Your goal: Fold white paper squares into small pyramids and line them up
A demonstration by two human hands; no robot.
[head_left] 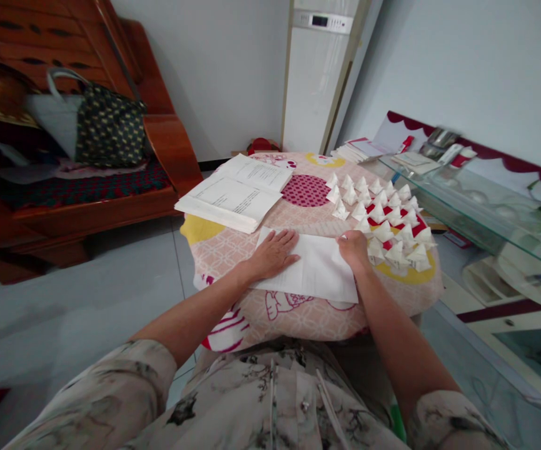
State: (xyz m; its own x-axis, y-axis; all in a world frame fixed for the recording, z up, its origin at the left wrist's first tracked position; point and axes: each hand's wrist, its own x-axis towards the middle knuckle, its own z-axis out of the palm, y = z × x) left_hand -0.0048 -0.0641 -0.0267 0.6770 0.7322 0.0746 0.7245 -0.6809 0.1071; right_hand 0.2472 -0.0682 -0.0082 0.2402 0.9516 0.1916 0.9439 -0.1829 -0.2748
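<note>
A white sheet of paper (320,265) lies on the cloth-covered table in front of me, with a faint crease across it. My left hand (276,251) rests flat on its left part, fingers stretched out. At the upper right corner of the sheet, my right hand (353,249) is closed, its thumb and fingers pinching the paper's edge. Just right of that hand stand many small folded paper shapes (383,232) with pointed tips, set close together in rows. Behind my left hand an open book (237,194) with printed pages lies on the table.
A patterned cloth (233,250) covers the small table. To the right is a glass-topped cabinet (486,206) holding cups and papers. A wooden sofa (167,144) with bags (111,125) stands at the left, and a tall white air conditioner (315,81) behind.
</note>
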